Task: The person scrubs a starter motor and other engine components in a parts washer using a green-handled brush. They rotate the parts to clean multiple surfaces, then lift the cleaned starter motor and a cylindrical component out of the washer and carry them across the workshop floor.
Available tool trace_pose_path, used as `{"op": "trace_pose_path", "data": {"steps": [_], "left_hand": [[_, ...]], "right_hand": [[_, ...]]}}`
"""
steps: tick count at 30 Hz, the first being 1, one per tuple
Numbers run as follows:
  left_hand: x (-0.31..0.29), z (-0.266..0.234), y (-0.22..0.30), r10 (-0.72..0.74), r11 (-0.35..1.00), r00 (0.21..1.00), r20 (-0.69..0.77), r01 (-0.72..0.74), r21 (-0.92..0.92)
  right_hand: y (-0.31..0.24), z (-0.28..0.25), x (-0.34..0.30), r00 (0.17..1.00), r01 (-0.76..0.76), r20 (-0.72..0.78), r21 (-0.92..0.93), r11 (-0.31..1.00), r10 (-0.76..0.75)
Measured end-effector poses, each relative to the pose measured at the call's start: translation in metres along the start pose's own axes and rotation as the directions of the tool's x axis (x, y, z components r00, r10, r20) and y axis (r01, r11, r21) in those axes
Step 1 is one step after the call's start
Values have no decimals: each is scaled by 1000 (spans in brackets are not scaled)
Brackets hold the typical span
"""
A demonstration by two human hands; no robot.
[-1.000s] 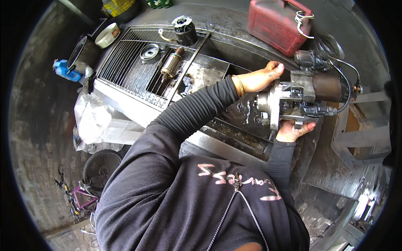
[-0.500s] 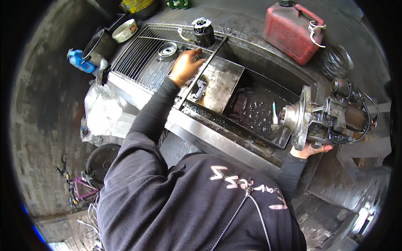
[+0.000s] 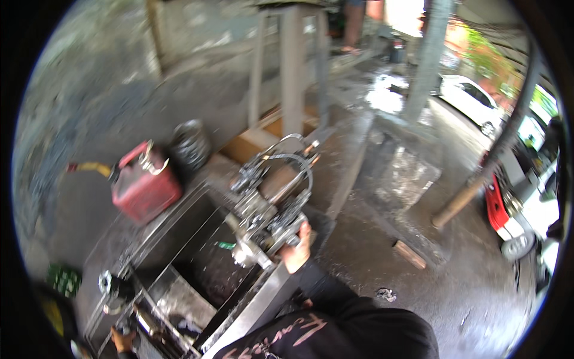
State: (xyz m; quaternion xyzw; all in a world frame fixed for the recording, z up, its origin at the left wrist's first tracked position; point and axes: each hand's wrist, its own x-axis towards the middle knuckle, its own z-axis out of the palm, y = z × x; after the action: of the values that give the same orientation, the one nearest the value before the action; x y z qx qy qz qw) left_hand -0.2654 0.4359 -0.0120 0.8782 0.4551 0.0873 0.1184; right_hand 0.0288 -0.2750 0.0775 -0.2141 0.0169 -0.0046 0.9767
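My right hand (image 3: 295, 251) grips the near underside of a greasy metal motor unit (image 3: 260, 206) with a flange and looping cables. The unit is held over the right end of a metal wash trough (image 3: 245, 305), its flange end toward the basin. Down at the lower left, my left hand (image 3: 122, 340) is small and blurred beside the trough's grate end, so its fingers cannot be made out. A dark cylindrical motor part (image 3: 115, 287) with a pale ringed top stands close to it. Inside the basin, a brush with a green part (image 3: 226, 245) shows above dark liquid.
A red jerrycan (image 3: 146, 185) and coiled wire (image 3: 191, 143) sit behind the trough. Beyond are a tall metal stand (image 3: 292, 72), a slanting post (image 3: 478, 179) and a brick-like block (image 3: 409, 254) on the floor. A white car (image 3: 469, 102) stands farther off.
The view has swung to the right, bringing the floor, posts and vehicles into sight. My right hand still holds the motor unit. My left hand now appears at the lower left edge.
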Motion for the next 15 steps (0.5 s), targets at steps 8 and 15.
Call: {"op": "trace_pose_path", "data": {"steps": [8, 15], "left_hand": [[-34, -29, 92, 102, 893, 976, 191, -175, 415], [-109, -81, 226, 170, 976, 979, 112, -183, 114]], "right_hand": [[-90, -59, -37, 959, 272, 25, 212, 939, -284], [-197, -122, -46, 856, 516, -105, 229, 825, -507]]}}
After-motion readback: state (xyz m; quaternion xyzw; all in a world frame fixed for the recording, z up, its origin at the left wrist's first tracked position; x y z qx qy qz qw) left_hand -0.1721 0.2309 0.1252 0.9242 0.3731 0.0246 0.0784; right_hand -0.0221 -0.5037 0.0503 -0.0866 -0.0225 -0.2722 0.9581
